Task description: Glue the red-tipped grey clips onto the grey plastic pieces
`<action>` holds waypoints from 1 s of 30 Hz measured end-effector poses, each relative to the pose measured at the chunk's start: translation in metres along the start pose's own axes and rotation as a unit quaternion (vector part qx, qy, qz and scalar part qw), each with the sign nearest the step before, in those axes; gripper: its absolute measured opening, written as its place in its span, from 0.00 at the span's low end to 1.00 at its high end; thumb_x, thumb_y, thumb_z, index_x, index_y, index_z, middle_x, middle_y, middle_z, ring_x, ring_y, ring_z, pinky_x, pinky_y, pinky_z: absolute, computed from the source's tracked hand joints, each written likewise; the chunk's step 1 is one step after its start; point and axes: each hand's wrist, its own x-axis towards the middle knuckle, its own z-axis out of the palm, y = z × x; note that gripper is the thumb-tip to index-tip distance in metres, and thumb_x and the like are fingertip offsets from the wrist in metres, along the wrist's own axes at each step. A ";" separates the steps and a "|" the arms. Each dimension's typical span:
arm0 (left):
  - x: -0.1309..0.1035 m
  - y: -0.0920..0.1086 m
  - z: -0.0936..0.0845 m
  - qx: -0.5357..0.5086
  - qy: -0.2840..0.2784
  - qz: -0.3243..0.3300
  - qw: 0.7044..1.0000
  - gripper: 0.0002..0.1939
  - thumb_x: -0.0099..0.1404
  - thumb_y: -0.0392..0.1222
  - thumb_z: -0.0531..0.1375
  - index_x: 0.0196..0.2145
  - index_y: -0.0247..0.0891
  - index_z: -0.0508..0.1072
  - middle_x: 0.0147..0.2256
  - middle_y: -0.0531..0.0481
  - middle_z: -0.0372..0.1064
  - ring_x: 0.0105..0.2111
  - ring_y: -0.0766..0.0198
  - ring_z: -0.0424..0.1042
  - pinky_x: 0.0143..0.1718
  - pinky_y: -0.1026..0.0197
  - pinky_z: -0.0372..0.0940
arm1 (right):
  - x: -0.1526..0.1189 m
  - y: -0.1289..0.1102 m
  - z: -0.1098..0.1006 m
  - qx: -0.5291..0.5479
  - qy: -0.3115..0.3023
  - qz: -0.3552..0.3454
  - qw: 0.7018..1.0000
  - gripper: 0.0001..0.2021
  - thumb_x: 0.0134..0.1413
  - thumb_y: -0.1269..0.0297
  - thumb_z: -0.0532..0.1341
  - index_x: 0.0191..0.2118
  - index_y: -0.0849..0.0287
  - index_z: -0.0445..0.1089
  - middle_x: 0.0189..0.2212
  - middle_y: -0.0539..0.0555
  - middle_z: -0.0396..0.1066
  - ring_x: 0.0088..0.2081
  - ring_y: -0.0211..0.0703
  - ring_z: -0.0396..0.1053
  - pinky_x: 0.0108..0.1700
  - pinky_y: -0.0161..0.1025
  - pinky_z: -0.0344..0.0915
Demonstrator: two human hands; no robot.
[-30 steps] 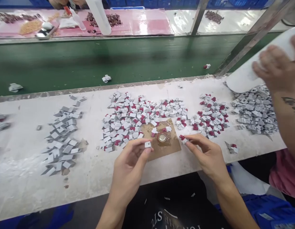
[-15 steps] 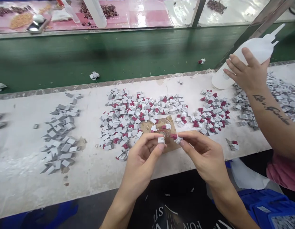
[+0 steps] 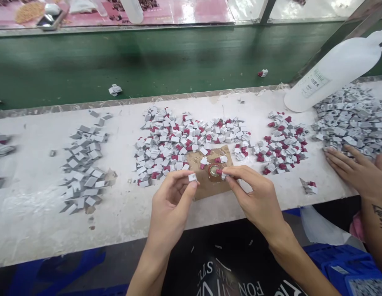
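Between thumb and forefinger, my left hand [image 3: 171, 201] pinches a small white plastic piece [image 3: 192, 177]. Opposite it, my right hand [image 3: 255, 193] pinches a small red and white plastic part [image 3: 221, 173], its red end pointing left. The two held pieces are apart, above a brown cardboard sheet [image 3: 209, 190]. On the cardboard lie a round ring-shaped spot [image 3: 214, 169] and a couple of loose red and white parts [image 3: 221, 159]. A large pile of red and white parts [image 3: 166, 139] spreads just beyond my hands.
Grey-white pieces [image 3: 82, 168] are heaped at left, and more red and white parts [image 3: 283, 144] at right. A white squeeze bottle [image 3: 333, 70] leans near a grey pile [image 3: 357, 119], where a co-worker's hand [image 3: 354, 168] rests. Blue crates [image 3: 342, 263] stand below; a green belt [image 3: 178, 57] runs behind.
The co-worker's hand has let go of the white bottle and come down to the grey pile. My hands have moved apart slightly, each still holding its piece. The view has shifted a little.
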 end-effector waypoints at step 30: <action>0.006 0.014 0.022 -0.063 -0.183 0.017 0.981 0.05 0.81 0.44 0.71 0.51 0.47 0.87 0.49 0.50 0.84 0.51 0.56 0.86 0.56 0.55 0.82 | -0.005 -0.002 -0.013 0.264 -0.022 0.124 0.956 0.09 0.71 0.66 0.77 0.49 0.43 0.93 0.44 0.50 0.90 0.47 0.45 0.88 0.50 0.37 0.84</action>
